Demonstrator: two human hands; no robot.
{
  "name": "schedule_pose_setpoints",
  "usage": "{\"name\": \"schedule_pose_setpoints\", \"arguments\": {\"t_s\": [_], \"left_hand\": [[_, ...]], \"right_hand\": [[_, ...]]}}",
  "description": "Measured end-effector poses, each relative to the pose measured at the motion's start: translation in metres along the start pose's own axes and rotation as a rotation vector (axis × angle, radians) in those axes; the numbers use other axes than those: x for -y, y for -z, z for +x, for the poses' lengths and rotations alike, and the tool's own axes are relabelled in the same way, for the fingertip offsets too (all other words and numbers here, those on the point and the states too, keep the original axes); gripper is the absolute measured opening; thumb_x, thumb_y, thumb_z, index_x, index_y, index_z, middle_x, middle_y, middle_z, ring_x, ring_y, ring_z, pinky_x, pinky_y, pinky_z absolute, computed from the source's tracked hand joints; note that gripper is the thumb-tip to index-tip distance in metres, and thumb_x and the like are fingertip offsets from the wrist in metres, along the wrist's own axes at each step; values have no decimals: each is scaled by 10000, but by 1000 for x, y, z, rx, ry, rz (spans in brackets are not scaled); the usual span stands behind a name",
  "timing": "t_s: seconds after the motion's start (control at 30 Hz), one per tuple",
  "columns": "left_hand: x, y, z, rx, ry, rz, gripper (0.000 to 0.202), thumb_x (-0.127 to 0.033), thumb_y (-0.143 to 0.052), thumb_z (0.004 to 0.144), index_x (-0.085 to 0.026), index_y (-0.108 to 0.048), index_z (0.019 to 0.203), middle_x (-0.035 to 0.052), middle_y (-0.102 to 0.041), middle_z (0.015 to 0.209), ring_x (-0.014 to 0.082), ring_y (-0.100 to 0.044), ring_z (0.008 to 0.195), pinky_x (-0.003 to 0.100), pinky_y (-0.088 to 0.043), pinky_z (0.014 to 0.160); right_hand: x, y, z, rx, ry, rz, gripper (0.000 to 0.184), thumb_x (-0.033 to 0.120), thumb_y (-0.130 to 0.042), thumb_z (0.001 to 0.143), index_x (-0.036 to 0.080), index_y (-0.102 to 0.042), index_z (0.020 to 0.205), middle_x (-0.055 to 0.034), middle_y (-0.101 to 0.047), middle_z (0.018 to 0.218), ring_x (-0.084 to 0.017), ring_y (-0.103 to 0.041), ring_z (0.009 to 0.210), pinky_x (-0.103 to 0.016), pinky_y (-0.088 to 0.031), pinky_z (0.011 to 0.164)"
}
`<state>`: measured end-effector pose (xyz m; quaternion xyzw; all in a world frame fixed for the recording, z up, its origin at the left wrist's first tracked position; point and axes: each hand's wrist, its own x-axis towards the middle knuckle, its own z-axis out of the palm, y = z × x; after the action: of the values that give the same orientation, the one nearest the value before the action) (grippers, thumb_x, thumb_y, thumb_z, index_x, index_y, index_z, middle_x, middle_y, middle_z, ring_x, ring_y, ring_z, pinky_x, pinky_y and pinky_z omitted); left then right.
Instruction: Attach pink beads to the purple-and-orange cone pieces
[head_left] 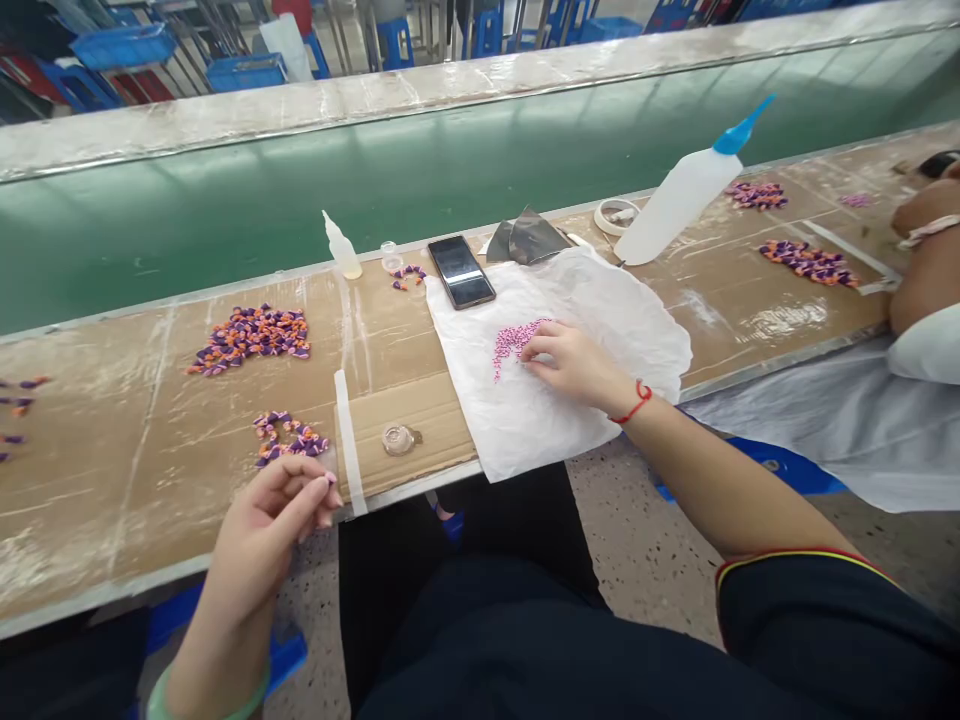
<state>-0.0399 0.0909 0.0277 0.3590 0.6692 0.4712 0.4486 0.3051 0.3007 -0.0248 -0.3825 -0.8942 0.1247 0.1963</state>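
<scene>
My left hand (277,515) is at the table's front edge, thumb and forefinger pinched on a small purple-and-pink piece (330,479) that mostly hides between the fingertips. Just beyond it lies a small group of purple-and-orange pieces (300,440). Over the white cloth (525,435), my right hand (577,367) touches a spread of tiny pink pieces (514,340) with curled fingertips. Whatever those fingertips hold is too small to make out. Between the hands, a little clear round dish (397,438) sits on a cardboard piece (439,415).
A larger purple-and-orange heap (255,338) lies at left. Behind the cloth are a phone (461,270), a small dropper bottle (343,250), a tape roll (617,216) and a large blue-tipped bottle (679,205). A green belt (450,170) runs behind. Another person's arm (926,260) rests at right.
</scene>
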Motion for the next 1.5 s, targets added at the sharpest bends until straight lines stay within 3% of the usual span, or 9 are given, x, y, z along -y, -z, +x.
{"name": "schedule_pose_setpoints", "arguments": {"t_s": [0.1,0.37,0.67,0.93,1.07,1.17,1.27,1.5], "left_hand": [[9,-5,-9,85,-6,2,225,-343,-828,685,-188,-669,715,17,-655,611,116,-547,479,197,-419,447],[27,-16,-18,178,9,-45,186,-349,-783,766,-189,-693,741,6,-630,596,91,-504,478,178,-386,460],[30,-23,-21,170,8,-73,257,-411,-768,779,-174,-695,712,20,-630,587,90,-493,463,184,-372,451],[26,-43,-23,237,-35,-64,251,-402,-733,811,-175,-678,718,20,-636,586,99,-498,462,204,-379,451],[6,-71,-19,268,-137,-2,195,-329,-678,839,-182,-669,712,19,-654,596,111,-529,477,224,-424,480],[-9,-98,-9,244,-333,109,172,-266,-627,857,-188,-668,709,24,-671,624,129,-569,528,242,-448,518],[-17,-118,2,183,-512,210,158,-248,-600,877,-191,-693,763,33,-700,679,145,-603,586,265,-472,572],[-18,-126,4,150,-617,262,172,-241,-561,914,-192,-716,857,40,-731,736,145,-618,594,273,-480,576]], "right_hand": [[2,0,9,28,33,-38,141,139,-582,886,184,-691,809,-97,-634,884,-262,-529,871,-426,-461,844],[3,9,25,159,172,-148,194,124,-535,909,163,-716,855,-112,-637,910,-268,-488,885,-405,-442,813],[0,12,37,307,272,-241,189,125,-530,899,170,-654,763,-110,-637,893,-275,-504,922,-396,-440,805],[-2,7,29,291,263,-242,191,132,-476,919,152,-638,820,-146,-617,934,-300,-508,940,-438,-430,832],[20,13,19,209,260,-15,169,187,-461,970,185,-571,843,-105,-603,920,-262,-515,891,-417,-441,830],[51,21,9,132,257,323,148,245,-487,998,215,-522,858,-68,-588,914,-242,-530,903,-400,-437,835],[83,28,1,97,252,466,149,258,-498,1013,225,-514,868,-49,-575,903,-226,-529,879,-378,-423,818],[113,32,-5,32,278,503,148,239,-480,1021,236,-491,873,-49,-558,893,-229,-516,850,-393,-418,787]]}}
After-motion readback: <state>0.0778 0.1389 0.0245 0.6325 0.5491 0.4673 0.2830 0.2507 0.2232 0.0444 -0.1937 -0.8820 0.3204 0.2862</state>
